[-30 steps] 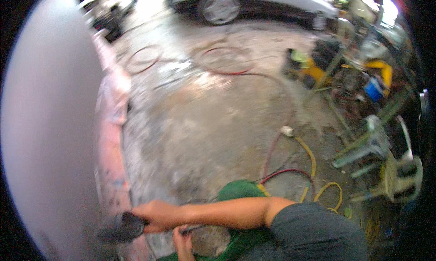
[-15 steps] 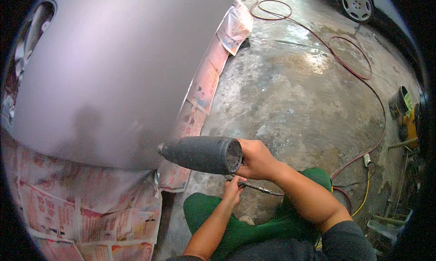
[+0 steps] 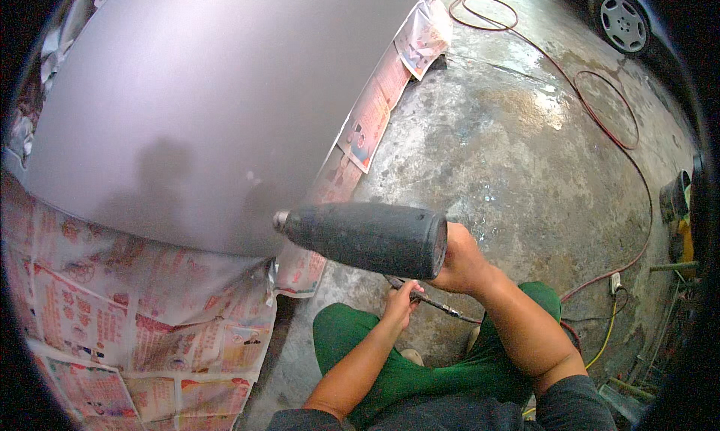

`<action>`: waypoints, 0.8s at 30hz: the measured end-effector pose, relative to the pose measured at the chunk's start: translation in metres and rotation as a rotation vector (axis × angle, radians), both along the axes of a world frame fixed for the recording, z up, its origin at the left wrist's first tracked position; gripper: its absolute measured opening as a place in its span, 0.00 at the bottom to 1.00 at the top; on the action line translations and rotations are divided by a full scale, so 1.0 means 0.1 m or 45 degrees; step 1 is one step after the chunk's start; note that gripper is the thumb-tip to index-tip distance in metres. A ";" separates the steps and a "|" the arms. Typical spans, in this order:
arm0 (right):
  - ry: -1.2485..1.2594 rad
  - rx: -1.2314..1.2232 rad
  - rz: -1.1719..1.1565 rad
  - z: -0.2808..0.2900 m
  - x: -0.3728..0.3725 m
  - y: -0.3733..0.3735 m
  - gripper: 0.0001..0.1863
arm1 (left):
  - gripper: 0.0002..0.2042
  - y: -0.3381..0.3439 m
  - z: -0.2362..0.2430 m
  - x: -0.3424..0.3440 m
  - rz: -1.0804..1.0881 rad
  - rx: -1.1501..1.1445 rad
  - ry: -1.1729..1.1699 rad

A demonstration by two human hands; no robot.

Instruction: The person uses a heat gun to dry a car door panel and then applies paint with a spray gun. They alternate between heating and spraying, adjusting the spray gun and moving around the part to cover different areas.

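Observation:
My right hand (image 3: 461, 257) is closed on a dark grey heat gun (image 3: 360, 236), its metal nozzle pointed left over the lower right corner of a matte grey panel (image 3: 195, 86). A gap between nozzle and surface is hard to judge. Lower, my left hand (image 3: 401, 303) grips a slim black tool (image 3: 431, 301) with a metal fitting and a hose running off to the right; its front end is partly hidden. Printed paper sheets (image 3: 135, 303) line the panel's lower and right edges. My shadow lies on the grey surface.
Red hose (image 3: 622, 141) loops across the concrete floor (image 3: 487, 168). A car wheel (image 3: 621, 22) stands at the upper right. Along the right edge are a dark bucket (image 3: 673, 197), yellow items, metal bars and a white plug connection (image 3: 615, 283) with a yellow cord (image 3: 600, 345).
My view has swung toward the grey panel since a second ago. In the last half second the heat gun moved slightly right and up, still in my right hand.

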State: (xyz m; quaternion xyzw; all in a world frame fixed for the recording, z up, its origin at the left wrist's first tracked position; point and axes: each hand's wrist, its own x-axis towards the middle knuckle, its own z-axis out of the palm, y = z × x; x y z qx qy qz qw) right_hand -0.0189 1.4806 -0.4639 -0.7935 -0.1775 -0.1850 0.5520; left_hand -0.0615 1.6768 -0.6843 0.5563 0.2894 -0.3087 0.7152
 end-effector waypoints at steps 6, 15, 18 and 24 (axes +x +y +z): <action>0.023 0.128 -0.133 -0.06 0.05 0.11 0.22 | 0.08 0.03 -0.02 0.01 -0.046 -0.009 0.044; 0.037 0.144 0.126 0.01 -0.03 0.11 0.20 | 0.12 0.01 0.01 0.02 0.055 -0.061 0.049; 0.067 0.199 0.093 0.03 -0.03 0.16 0.20 | 0.14 0.01 0.01 0.02 0.025 -0.068 0.058; 0.048 0.235 -0.143 0.02 0.03 0.14 0.21 | 0.06 0.04 0.14 0.01 0.015 0.048 0.085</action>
